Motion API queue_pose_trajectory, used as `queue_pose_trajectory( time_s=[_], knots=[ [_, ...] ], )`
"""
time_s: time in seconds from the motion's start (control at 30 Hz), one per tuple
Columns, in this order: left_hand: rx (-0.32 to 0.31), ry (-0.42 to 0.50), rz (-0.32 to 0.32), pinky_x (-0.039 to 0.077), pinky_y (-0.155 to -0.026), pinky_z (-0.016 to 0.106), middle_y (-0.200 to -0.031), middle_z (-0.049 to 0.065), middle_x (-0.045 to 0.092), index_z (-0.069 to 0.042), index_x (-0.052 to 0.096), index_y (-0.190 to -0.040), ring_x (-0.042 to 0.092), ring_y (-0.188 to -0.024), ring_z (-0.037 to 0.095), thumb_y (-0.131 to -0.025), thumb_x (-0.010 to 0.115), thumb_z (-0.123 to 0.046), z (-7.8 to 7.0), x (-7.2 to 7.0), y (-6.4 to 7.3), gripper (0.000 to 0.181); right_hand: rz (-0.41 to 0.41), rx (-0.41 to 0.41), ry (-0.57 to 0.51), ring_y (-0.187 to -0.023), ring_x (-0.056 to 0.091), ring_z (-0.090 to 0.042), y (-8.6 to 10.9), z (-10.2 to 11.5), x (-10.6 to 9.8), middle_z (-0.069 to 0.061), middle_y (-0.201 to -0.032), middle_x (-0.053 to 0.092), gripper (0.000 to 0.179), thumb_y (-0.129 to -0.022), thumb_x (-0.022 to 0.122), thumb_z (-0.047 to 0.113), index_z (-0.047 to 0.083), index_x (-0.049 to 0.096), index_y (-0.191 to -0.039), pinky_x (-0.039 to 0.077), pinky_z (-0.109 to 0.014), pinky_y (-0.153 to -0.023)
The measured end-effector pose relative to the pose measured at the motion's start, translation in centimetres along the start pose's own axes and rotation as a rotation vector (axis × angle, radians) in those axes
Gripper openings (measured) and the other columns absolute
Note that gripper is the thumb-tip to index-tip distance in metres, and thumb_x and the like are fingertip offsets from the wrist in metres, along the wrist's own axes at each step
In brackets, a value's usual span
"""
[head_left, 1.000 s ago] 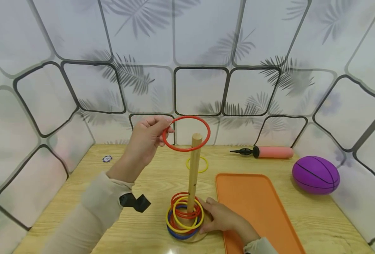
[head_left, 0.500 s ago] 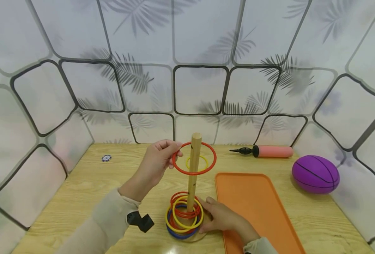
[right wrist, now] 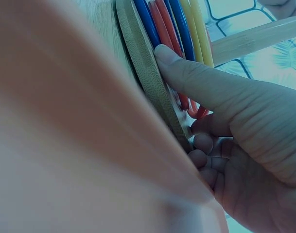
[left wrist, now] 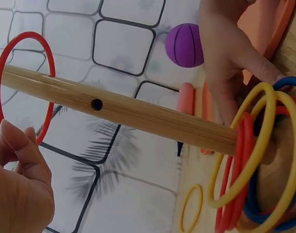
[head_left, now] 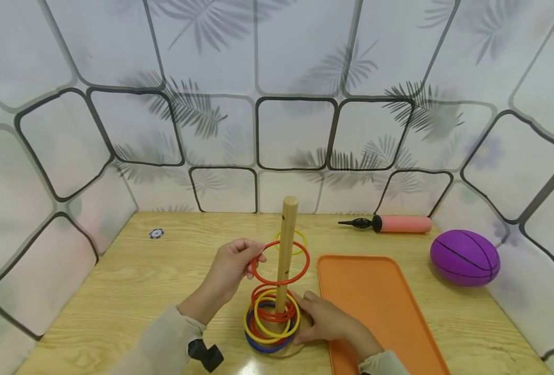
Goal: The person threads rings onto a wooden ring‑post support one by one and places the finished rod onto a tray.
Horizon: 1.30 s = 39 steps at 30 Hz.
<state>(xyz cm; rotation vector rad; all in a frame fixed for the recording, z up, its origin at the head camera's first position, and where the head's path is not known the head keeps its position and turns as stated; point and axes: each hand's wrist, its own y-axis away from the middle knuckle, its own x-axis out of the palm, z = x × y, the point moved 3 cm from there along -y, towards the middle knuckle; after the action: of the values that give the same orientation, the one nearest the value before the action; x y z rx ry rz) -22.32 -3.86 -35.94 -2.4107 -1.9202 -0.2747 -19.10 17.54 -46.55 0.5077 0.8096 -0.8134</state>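
Observation:
In the head view my left hand (head_left: pixel 232 268) pinches a thin red ring (head_left: pixel 309 258) at its left side between thumb and fingers. That ring encircles the upright wooden post (head_left: pixel 287 229), partway down and above the piled rings. Several red, yellow and blue rings lie round the post's foot, among them a tilted yellow ring (left wrist: pixel 270 97) in the left wrist view. My right hand (head_left: pixel 325 319) grips the edge of the round wooden base (right wrist: pixel 150 77); in the right wrist view its thumb lies along the rim by the rings, other fingers curled.
An orange tray (head_left: pixel 366 291) lies right of the stand, under my right forearm. Behind the post a yellow ring (left wrist: pixel 201 199) lies on the table. A pink hand pump (head_left: pixel 405 224), a purple ball (head_left: pixel 465 258) and a poker chip (head_left: pixel 157 233) sit farther out.
My left hand has lowered the red ring from above the post's top to partway down, so the post now passes through it. My right hand has stayed at the base.

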Motion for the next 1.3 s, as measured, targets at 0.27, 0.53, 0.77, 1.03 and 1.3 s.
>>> queue_pose_trajectory(
  time_s=[0.27,0.53,0.77,1.03,1.3],
  knots=[
    [-0.023,-0.028,0.029,0.042,-0.048,0.018,-0.071,0.002,0.065,0.0,0.067,-0.093,0.045,-0.049,0.005,-0.095,0.058,-0.012,2.6,-0.3,0.2,0.015,-0.023,-0.025,0.029,-0.074,0.039,-0.003,-0.2,-0.5,0.3,0.008,-0.09,0.042,0.09,-0.071,0.08,0.047,0.007,0.042,-0.143,0.038,-0.018,-0.064],
    [-0.044,-0.061,0.072,0.043,-0.047,0.019,-0.071,0.005,0.065,0.001,0.066,-0.093,0.046,-0.048,0.006,-0.093,0.06,-0.011,4.9,-0.8,0.4,0.013,-0.046,-0.045,0.061,-0.118,0.048,-0.017,-0.2,-0.7,0.5,-0.001,-0.13,0.049,0.084,-0.072,0.078,0.05,0.011,0.048,-0.139,0.042,-0.034,-0.098],
    [-0.057,-0.14,0.074,0.043,-0.046,0.017,-0.071,0.005,0.063,0.01,0.061,-0.095,0.047,-0.05,0.006,-0.093,0.059,-0.008,6.7,-1.4,0.3,0.018,-0.073,-0.095,0.074,-0.09,0.048,-0.006,0.0,-0.5,0.3,0.008,-0.102,0.047,0.068,-0.071,0.081,0.044,0.014,0.058,-0.126,0.045,-0.022,-0.079],
    [-0.061,-0.241,0.102,0.044,-0.047,0.018,-0.071,0.003,0.061,0.008,0.062,-0.096,0.048,-0.052,0.007,-0.093,0.059,-0.009,8.3,-2.3,0.2,0.018,-0.051,-0.051,0.021,-0.067,0.033,-0.003,0.0,-0.4,0.2,0.007,-0.082,0.035,0.085,-0.07,0.082,0.042,0.01,0.047,-0.14,0.033,-0.016,-0.057],
    [-0.052,-0.3,0.083,0.045,-0.047,0.018,-0.074,0.002,0.061,0.006,0.063,-0.096,0.049,-0.053,0.007,-0.093,0.059,-0.01,9.3,-2.9,0.0,0.017,-0.036,-0.062,0.003,-0.066,0.033,-0.003,0.0,-0.5,0.3,0.007,-0.083,0.035,0.093,-0.072,0.079,0.046,0.011,0.036,-0.146,0.032,-0.016,-0.056]
  ],
)
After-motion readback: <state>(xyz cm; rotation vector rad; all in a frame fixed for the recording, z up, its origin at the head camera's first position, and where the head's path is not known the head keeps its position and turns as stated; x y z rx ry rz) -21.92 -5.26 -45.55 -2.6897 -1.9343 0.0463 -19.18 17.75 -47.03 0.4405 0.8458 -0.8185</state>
